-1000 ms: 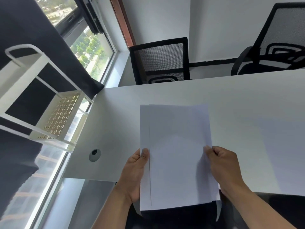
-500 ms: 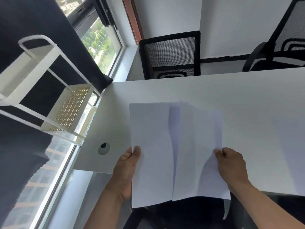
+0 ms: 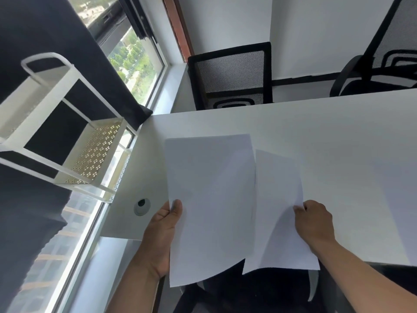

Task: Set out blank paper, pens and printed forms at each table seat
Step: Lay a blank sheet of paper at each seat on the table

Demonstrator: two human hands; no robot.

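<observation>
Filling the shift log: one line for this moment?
left hand: holds paper stack | right hand: pinches single sheet | table: nothing placed

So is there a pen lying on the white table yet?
No: the white table shows only a round cable hole, and the left hand and right hand hold only sheets of paper.

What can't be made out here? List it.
- Head view: the near chair is mostly hidden by the sheets.
- Left sheet and right sheet: only blank faces show; undersides unseen.
- Right chair: cut off by the frame edge.
- Left hand fingers: behind paper.
</observation>
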